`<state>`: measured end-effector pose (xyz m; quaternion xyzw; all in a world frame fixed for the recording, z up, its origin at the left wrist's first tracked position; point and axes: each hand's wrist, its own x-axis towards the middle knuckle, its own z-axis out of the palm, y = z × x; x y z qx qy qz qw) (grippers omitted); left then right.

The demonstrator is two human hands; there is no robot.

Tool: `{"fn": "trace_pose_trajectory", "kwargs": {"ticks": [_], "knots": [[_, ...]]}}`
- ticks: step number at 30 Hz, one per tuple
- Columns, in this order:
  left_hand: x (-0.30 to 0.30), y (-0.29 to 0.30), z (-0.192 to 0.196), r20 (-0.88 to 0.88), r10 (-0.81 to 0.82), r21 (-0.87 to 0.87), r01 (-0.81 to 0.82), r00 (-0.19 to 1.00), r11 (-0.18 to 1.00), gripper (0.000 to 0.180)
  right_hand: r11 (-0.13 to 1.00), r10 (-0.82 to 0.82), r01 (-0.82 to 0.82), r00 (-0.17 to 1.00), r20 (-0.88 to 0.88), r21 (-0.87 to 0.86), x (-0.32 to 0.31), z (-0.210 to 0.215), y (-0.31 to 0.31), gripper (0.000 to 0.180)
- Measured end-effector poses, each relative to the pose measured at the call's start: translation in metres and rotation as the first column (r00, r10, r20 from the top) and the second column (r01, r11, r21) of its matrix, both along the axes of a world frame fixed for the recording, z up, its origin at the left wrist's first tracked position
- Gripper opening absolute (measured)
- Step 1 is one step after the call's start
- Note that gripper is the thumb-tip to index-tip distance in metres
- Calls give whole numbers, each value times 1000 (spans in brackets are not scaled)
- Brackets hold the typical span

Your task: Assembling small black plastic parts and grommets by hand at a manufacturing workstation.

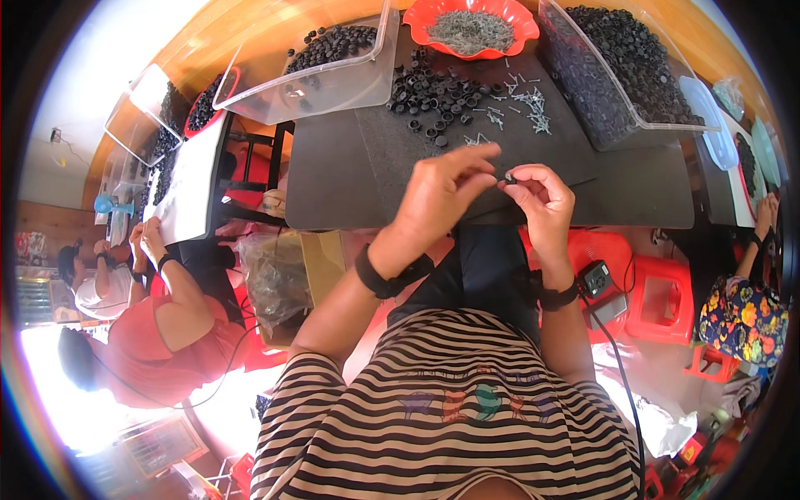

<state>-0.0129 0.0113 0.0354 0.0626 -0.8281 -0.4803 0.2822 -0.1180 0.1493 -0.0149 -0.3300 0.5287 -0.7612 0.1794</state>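
My right hand point(543, 196) pinches a small black cap point(510, 177) between thumb and fingertips above the near edge of the dark table point(333, 158). Just left of it, my left hand point(446, 185) has its fingers stretched toward the cap, with nothing visible in them. Past my hands lies a loose pile of black caps point(433, 93). Several silver screws point(533, 110) are scattered to the right of that pile.
A red scalloped bowl point(531, 29) heaped with screws stands at the far edge. Clear plastic bins of black parts flank it, one left point(333, 98) and one right point(600, 117). Co-workers sit left point(179, 333) and right point(742, 317). Red stools point(662, 300) stand below.
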Motion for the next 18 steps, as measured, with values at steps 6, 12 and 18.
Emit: {"fn": "trace_pose_trajectory", "kwargs": {"ticks": [6, 12, 18], "knots": [[15, -44, 1, 166, 216, -145, -193, 962, 970, 25, 1000, -1, 3, 995, 97, -26, 0, 3, -1, 13], [10, -45, -13, 200, 202, -349, -123, 959, 929, 21, 998, 4, -2, 999, 39, -62, 0, 1, -4, 13], [11, -33, -3, 214, -67, 517, -55, 975, 854, 21, 996, 2, -3, 1000, -20, -86, -1, 0, -3, 13]]}}
